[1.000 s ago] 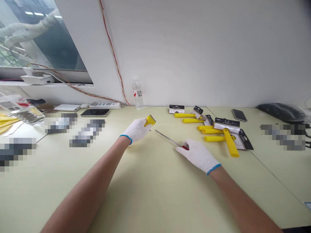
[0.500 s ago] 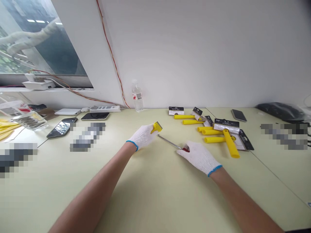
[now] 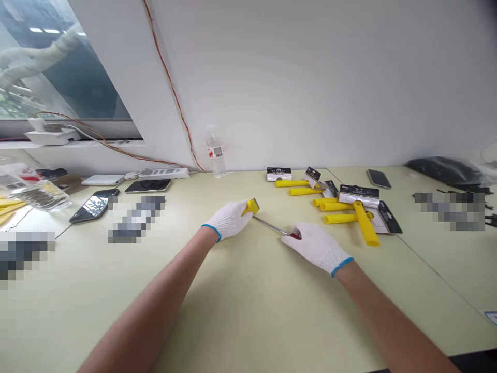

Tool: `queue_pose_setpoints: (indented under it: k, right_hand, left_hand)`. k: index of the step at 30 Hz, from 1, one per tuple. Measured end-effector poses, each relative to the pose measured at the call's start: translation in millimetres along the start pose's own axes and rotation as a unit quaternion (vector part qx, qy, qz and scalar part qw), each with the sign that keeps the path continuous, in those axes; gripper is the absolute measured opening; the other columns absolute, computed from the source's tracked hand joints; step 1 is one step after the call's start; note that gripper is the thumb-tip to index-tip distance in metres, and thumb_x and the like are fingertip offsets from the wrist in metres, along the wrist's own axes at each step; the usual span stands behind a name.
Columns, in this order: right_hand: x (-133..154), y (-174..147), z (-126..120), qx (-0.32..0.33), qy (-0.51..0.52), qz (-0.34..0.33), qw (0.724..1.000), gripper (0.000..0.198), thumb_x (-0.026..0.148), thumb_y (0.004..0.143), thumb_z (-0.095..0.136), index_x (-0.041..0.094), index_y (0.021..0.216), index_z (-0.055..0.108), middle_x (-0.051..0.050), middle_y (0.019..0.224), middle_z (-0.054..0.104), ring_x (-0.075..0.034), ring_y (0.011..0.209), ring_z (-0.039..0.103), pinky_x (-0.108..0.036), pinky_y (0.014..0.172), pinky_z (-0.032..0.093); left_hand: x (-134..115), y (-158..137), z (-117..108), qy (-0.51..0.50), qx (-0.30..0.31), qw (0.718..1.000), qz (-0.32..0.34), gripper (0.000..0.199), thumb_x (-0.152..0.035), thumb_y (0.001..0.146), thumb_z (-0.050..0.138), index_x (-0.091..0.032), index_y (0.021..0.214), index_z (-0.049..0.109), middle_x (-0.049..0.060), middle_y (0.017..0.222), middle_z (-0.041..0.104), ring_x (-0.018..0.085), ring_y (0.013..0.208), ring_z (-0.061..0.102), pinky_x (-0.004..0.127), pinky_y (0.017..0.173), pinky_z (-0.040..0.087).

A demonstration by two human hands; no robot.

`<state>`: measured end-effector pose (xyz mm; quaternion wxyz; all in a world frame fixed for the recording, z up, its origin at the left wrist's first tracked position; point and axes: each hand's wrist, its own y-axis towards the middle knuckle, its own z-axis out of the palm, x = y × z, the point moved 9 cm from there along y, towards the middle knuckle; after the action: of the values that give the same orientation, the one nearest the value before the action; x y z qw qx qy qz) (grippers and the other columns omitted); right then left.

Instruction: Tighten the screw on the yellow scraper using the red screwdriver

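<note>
Both my hands wear white knit gloves. My left hand (image 3: 228, 219) is closed around a yellow scraper (image 3: 250, 206), whose head sticks out past my fingers. My right hand (image 3: 316, 244) grips a screwdriver (image 3: 272, 226) by its red handle. The thin metal shaft runs up and left, and its tip meets the scraper's head. Both hands rest low over the pale yellow table (image 3: 240, 290).
A pile of yellow-handled scrapers (image 3: 349, 210) with black packaging cards lies to the right. A water bottle (image 3: 216, 153) stands by the wall. Phones (image 3: 90, 205) and a power strip (image 3: 163, 171) lie at the left, another phone (image 3: 378, 178) at the right.
My left hand with the scraper moved right and my right hand shifted the screwdriver, so the shaft tip now touches the scraper's head. The view drifted slightly.
</note>
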<state>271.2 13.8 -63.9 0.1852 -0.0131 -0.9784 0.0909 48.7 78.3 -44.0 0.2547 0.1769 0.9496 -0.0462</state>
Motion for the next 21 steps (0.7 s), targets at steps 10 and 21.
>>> queue_pose_setpoints:
  k: [10,21]
  right_hand:
    - [-22,8,-16,-0.029,-0.033,0.017,0.999,0.032,0.047,0.088,0.053,0.017,0.083,0.064,-0.006,0.082,0.066,-0.017,0.069,0.058,-0.027,0.058,0.035]
    - [-64,30,-21,-0.104,0.017,-0.001,0.994,0.055,0.054,0.102,0.038,0.023,0.076,0.075,-0.013,0.077,0.067,-0.016,0.073,0.066,-0.026,0.058,0.036]
  left_hand:
    - [4,-4,-20,-0.088,-0.026,0.996,-0.014,0.027,-0.047,0.088,0.054,-0.022,0.091,0.063,0.003,0.076,0.065,0.017,0.061,0.056,0.027,0.056,0.039]
    - [45,-8,-20,-0.256,0.005,0.962,-0.093,0.042,-0.054,0.086,0.057,-0.015,0.099,0.065,0.008,0.07,0.067,0.016,0.056,0.057,0.031,0.054,0.047]
